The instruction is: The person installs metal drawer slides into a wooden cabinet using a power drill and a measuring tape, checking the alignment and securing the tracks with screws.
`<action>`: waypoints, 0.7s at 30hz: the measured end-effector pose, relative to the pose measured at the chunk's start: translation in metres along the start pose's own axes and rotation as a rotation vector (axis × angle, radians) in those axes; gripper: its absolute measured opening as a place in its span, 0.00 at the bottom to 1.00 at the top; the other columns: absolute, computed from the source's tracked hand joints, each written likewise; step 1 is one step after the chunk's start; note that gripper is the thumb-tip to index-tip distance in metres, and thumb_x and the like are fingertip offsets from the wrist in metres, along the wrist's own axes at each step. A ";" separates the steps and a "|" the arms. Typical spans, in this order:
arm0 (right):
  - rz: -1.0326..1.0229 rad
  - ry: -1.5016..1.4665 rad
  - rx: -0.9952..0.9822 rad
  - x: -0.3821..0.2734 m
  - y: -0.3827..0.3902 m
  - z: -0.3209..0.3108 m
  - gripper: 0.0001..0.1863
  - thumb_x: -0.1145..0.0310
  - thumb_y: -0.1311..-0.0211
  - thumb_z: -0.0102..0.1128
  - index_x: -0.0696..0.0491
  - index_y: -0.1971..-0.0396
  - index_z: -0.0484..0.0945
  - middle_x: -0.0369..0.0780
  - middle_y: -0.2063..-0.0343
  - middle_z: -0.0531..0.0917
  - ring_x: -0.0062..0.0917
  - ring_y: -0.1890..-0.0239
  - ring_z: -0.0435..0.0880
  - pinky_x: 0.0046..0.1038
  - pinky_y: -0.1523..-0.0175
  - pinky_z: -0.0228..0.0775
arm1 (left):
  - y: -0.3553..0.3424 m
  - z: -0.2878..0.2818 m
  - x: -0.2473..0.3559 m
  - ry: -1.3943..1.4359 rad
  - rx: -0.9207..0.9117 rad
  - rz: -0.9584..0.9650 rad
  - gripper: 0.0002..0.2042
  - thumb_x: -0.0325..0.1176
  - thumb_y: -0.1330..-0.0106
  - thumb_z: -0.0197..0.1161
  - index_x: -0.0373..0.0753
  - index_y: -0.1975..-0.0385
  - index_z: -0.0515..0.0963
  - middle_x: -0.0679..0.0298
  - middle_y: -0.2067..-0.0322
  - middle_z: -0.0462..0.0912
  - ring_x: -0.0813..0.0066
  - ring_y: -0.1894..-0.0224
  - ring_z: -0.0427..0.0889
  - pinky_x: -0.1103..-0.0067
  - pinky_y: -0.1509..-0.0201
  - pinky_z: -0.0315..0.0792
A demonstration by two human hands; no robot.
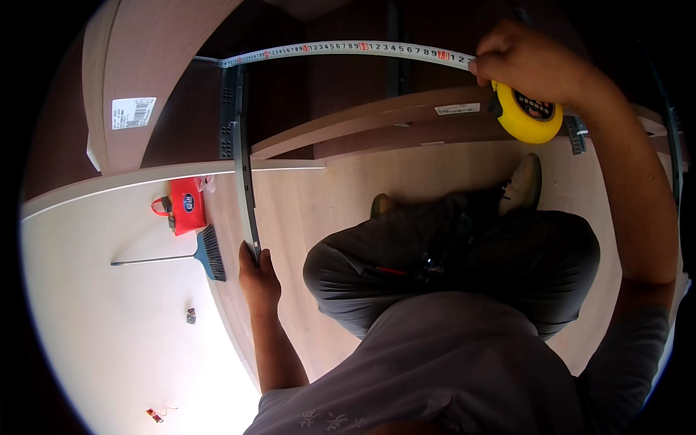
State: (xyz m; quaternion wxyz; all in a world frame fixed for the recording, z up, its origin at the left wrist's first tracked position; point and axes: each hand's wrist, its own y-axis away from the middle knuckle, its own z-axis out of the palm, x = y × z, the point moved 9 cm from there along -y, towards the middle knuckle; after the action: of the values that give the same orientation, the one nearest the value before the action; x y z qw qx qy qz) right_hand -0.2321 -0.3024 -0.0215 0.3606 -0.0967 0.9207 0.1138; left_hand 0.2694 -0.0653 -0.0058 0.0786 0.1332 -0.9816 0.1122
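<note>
A tape measure with a yellow case hangs just below my right hand. The fingers of that hand pinch its white blade, which stretches leftward across the cabinet opening to the upright panel on the left. My left hand is closed round the near end of a metal drawer slide. The slide reaches from the cabinet's left side out toward me. A second metal slide end shows under my right wrist, partly hidden. The blade's far left end is too dark to make out.
A pale wood board with a label crosses the cabinet front. At the left stands a curved-looking panel with a white label. On the floor lie a red bag, a broom and small scraps. My bent legs are close below.
</note>
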 end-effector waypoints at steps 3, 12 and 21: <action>0.013 -0.057 0.016 0.004 -0.001 0.000 0.17 0.55 0.36 0.65 0.55 0.68 0.87 0.40 0.62 0.84 0.27 0.58 0.85 0.30 0.48 0.75 | -0.001 0.003 -0.003 0.037 -0.014 -0.018 0.20 0.30 0.27 0.61 0.30 0.38 0.70 0.48 0.64 0.83 0.54 0.67 0.83 0.69 0.60 0.77; -0.032 0.047 -0.046 -0.006 -0.003 -0.001 0.18 0.54 0.35 0.64 0.56 0.69 0.87 0.40 0.62 0.83 0.28 0.58 0.85 0.30 0.49 0.75 | -0.001 0.001 0.001 -0.003 -0.027 -0.014 0.20 0.30 0.27 0.61 0.30 0.38 0.69 0.49 0.66 0.83 0.55 0.68 0.82 0.69 0.62 0.76; -0.007 0.039 -0.009 -0.004 0.002 -0.002 0.18 0.53 0.35 0.63 0.55 0.69 0.87 0.41 0.58 0.81 0.29 0.55 0.84 0.31 0.47 0.74 | -0.001 0.005 -0.011 0.045 -0.093 -0.132 0.28 0.30 0.30 0.65 0.30 0.33 0.66 0.46 0.54 0.82 0.50 0.55 0.83 0.68 0.50 0.78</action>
State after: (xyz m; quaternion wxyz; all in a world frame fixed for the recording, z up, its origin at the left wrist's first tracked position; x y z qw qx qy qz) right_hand -0.2312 -0.3008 -0.0168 0.3426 -0.1038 0.9266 0.1149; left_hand 0.2797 -0.0645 -0.0122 0.1140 0.1914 -0.9728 0.0639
